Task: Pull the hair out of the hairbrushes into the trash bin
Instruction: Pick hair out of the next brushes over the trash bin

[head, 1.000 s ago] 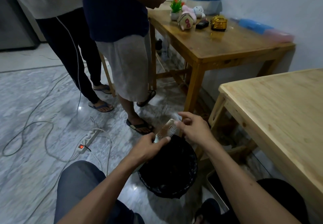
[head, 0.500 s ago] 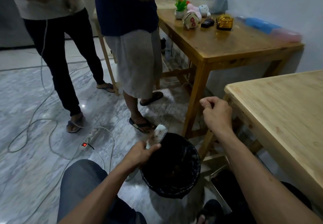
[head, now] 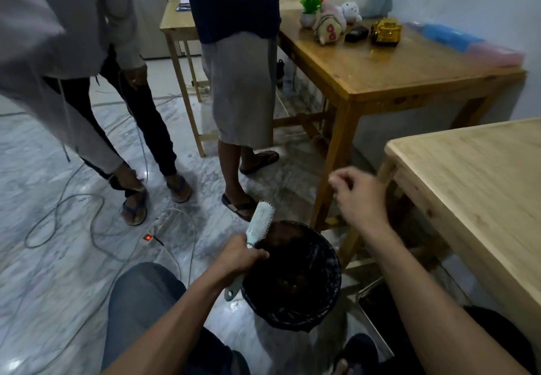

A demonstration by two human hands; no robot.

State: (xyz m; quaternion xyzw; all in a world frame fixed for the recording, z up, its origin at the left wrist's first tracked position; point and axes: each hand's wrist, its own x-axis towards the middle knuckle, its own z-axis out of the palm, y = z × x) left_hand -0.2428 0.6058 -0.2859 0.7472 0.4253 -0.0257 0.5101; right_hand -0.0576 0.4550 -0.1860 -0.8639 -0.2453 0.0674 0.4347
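Observation:
I am looking down at a black trash bin (head: pixel 332 284) lined with a dark bag, on the floor between my knees. My left hand (head: pixel 238 257) grips the handle of a pale mint hairbrush (head: pixel 259 221). The brush is upright at the bin's left rim, bristles facing right. My right hand (head: pixel 358 196) is raised above and to the right of the bin, clear of the brush. It is blurred, its fingertips pinched together on what looks like a small dark tuft of hair (head: pixel 347 184). Clumps of hair lie dimly inside the bin.
Two people stand close ahead, their sandalled feet (head: pixel 238 206) near the bin. A power strip (head: pixel 150 235) and loose cables cross the floor on the left. A pale wooden table (head: pixel 474 199) is at my right; a darker table (head: pixel 380 64) with toys stands behind.
My right hand left the brush bristles and rose up to the right, fingers pinched. My left hand turned the brush more upright beside the bin. The person on the left stepped closer.

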